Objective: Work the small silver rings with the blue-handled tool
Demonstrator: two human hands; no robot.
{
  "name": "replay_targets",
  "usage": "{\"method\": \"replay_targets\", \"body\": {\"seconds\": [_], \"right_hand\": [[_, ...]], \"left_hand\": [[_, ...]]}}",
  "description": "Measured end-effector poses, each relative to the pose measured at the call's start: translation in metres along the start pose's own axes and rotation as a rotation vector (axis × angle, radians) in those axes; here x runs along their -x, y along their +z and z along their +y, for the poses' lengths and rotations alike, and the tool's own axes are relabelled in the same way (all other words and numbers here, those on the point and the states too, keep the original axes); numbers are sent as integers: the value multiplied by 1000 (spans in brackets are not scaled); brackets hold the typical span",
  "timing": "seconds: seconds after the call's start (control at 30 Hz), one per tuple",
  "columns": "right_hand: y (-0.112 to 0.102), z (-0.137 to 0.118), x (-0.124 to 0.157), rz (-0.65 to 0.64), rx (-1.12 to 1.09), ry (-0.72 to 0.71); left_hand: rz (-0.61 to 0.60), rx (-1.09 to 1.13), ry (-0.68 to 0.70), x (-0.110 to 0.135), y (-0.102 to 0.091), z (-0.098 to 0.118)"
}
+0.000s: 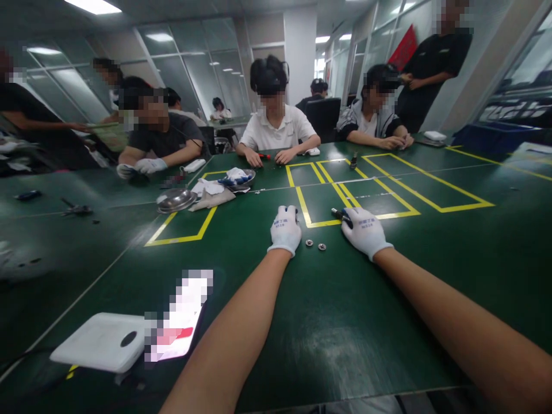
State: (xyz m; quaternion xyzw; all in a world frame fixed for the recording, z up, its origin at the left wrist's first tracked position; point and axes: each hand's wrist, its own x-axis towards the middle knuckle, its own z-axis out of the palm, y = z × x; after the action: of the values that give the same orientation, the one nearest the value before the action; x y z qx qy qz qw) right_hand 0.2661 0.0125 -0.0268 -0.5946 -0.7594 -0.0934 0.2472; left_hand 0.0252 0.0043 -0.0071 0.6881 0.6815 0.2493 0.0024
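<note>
My left hand (285,230), in a white glove, rests knuckles-up on the green table (328,322) with its fingers curled under; what they hold, if anything, is hidden. My right hand (364,231), also gloved, is closed on a small dark tool (337,213) whose tip points left over the yellow tape line. Two small metal washers (315,245) lie on the table between my hands, close to the left wrist.
A phone (181,322) and a white box (101,342) lie at the near left. A metal bowl (176,200) and cloths (213,192) sit further back left. Yellow tape rectangles (388,190) mark the table. Several people sit along the far edge; one stands at right.
</note>
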Motion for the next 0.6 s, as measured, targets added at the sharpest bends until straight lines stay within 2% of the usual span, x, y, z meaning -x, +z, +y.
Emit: {"method": "replay_targets", "body": {"seconds": [0.13, 0.27, 0.43, 0.53, 0.6], "right_hand": [[10, -16, -7, -12, -30, 15], [11, -13, -4, -16, -100, -25], [8, -6, -1, -49, -153, -50], [5, -5, 0, -61, -195, -65], [3, -5, 1, -64, -207, -60]], "left_hand": [[-28, -145, -10, 2, -3, -1], [-56, -230, -33, -2, -4, 0], [-208, -256, -83, -25, -17, 1], [-295, -309, -141, -47, -34, -16], [-308, -362, -185, -59, -49, -40]]}}
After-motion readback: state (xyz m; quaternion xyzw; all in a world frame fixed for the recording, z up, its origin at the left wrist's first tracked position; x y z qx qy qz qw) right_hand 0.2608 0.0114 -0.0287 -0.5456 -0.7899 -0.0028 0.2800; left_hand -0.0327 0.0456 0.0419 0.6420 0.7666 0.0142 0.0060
